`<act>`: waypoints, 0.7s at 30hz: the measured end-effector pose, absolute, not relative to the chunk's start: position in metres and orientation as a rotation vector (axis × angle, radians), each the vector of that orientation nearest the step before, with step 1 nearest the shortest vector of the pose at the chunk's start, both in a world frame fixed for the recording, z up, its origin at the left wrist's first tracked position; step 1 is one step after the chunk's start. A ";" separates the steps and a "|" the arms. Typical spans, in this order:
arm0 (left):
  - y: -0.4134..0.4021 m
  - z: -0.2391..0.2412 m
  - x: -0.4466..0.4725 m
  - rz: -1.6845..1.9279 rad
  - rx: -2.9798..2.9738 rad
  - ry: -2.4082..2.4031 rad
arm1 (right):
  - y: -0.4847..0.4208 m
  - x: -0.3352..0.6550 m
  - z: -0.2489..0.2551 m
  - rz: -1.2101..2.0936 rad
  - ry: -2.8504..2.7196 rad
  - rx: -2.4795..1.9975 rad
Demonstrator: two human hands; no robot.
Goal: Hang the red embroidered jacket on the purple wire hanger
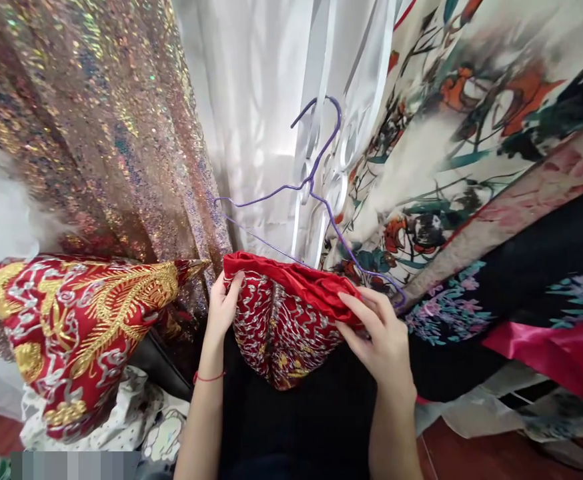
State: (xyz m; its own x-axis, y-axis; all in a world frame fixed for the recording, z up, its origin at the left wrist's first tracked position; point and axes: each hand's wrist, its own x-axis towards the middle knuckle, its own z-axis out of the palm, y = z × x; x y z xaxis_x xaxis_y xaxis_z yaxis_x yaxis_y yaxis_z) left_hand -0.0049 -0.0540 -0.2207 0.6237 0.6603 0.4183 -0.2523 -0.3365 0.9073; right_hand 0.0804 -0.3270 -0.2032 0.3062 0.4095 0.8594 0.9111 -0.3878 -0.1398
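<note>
A: Where's your red embroidered cloth (pixel 291 320)?

B: Between your hands, before the purple hanger (pixel 312 183): your left hand (pixel 224 303) pinches one end of its satin edge (pixel 291 279), your right hand (pixel 384 333) the other. You're apparently straightening it; next calls for an even grip.

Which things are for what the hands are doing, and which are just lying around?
In use:
- left hand and right hand, both holding the satin-edged red garment
- probably the purple hanger behind it

Just around:
- sequined fabric
- dotted white cloth
- pink satin fabric
</note>
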 end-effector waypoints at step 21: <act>-0.079 -0.211 -0.013 0.412 1.388 0.064 | -0.291 0.084 -0.209 -1.100 -1.353 -1.797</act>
State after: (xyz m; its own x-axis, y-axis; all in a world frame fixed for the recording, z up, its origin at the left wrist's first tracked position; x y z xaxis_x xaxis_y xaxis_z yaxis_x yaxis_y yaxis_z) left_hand -0.0129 -0.0792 -0.2108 0.9273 0.3195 0.1950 -0.2447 0.1232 0.9617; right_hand 0.0839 -0.2912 -0.2086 0.1257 0.4374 0.8904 0.9610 -0.2767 0.0003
